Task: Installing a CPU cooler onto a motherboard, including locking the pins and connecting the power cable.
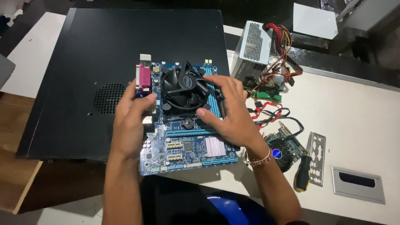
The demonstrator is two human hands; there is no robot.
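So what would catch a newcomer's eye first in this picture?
The blue motherboard at centre, resting partly on a flat black computer case panel, with its round black cooler fan between the left hand and right hand. To the right, a grey power supply trails red and yellow wires.

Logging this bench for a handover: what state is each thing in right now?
Blue motherboard: flat on the black computer case, both hands on it.
Black round cooler fan: mounted on the board.
Left hand: on the board's left edge.
Right hand: beside the fan.
Yellow-handled screwdriver: lying untouched.
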